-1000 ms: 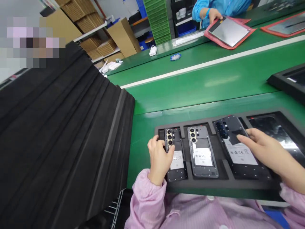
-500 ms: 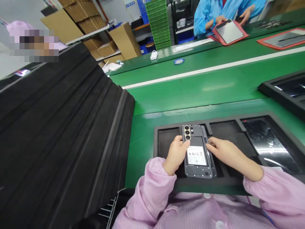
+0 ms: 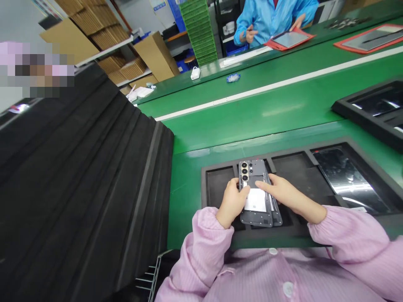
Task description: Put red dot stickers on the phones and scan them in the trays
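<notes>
Two smartphones overlap over a black foam tray [image 3: 204, 197]. The upper smartphone [image 3: 255, 218] lies back up, with three lenses in a column, a white label and small screws along its edges. The lower smartphone [image 3: 277, 218] shows only along its right and bottom edges. My left hand [image 3: 232, 202] grips the left side of the pair, thumb on the back near the label. My right hand [image 3: 285, 191] closes on the right side, its thumb lying across the upper smartphone's back; its other fingers are partly hidden. A glossy dark panel [image 3: 349, 176] rests in the tray's right compartment.
A tall stack of black foam trays [image 3: 78, 188] stands at my left. Another tray [image 3: 349, 107] holding dark panels sits at the right. Across the green bench, a person in blue [image 3: 267, 21] touches a red-edged tablet [image 3: 291, 38]; another red-edged tablet [image 3: 371, 38] lies further right.
My right hand has moved from the right edge onto the upper smartphone, its thumb now across the back. The lower smartphone shows more at the right. The person opposite has lowered the tablet.
</notes>
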Demonstrator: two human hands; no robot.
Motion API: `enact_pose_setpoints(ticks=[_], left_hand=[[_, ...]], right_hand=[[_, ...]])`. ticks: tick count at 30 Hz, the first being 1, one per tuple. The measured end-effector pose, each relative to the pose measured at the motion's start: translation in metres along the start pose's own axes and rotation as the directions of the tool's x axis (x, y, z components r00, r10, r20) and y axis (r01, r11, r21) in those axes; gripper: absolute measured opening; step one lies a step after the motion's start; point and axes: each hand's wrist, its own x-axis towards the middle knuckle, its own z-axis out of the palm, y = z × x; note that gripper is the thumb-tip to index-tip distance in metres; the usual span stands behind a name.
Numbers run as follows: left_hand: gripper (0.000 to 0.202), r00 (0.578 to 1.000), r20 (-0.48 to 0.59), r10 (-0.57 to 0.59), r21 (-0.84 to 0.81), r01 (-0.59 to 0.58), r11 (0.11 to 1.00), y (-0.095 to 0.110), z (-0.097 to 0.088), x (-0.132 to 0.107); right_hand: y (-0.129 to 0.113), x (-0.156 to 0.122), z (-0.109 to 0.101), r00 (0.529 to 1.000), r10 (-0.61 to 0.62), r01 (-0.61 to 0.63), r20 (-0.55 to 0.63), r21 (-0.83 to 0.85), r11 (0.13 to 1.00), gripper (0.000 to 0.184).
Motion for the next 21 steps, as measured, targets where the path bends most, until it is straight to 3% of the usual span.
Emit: enact_pose_setpoints(ticks=[5,7,9,12,15,17,19,21], left_hand=[[0.023,0.998,-0.047,0.032,-0.155,-0.039,0.987,0.005,0.003,-0.011],[0.030,0.984,-0.116,0.138,-0.280,-0.166,0.946,0.010,0.007,-0.020],[0.042,0.940,-0.195,0.280,-0.350,-0.333,0.875,0.014,0.010,-0.031],[0.065,0.847,-0.211,0.488,-0.317,-0.532,0.785,0.010,0.014,-0.041],[0.081,0.692,-0.184,0.698,-0.232,-0.721,0.653,0.000,0.020,-0.041],[0.090,0.584,-0.222,0.781,-0.160,-0.812,0.561,-0.006,0.025,-0.039],[0.090,0.504,-0.247,0.828,-0.138,-0.864,0.484,-0.009,0.029,-0.037],[0.079,0.432,-0.254,0.865,-0.155,-0.901,0.405,-0.009,0.031,-0.036]], right_hand=[[0.002,-0.008,0.008,0.982,-0.187,0.182,0.016,0.161,0.970,0.031],[0.003,-0.014,0.008,0.949,-0.315,0.291,0.035,0.297,0.910,0.039],[0.007,-0.021,0.006,0.900,-0.435,0.402,0.005,0.370,0.837,0.043],[0.015,-0.029,0.001,0.825,-0.561,0.549,-0.068,0.332,0.767,0.042],[0.025,-0.034,-0.002,0.735,-0.668,0.672,-0.119,0.261,0.693,0.052],[0.029,-0.034,-0.001,0.640,-0.744,0.767,-0.193,0.217,0.604,0.059],[0.031,-0.035,0.003,0.534,-0.806,0.845,-0.256,0.185,0.501,0.052],[0.030,-0.037,0.008,0.466,-0.843,0.885,-0.270,0.159,0.438,0.040]])
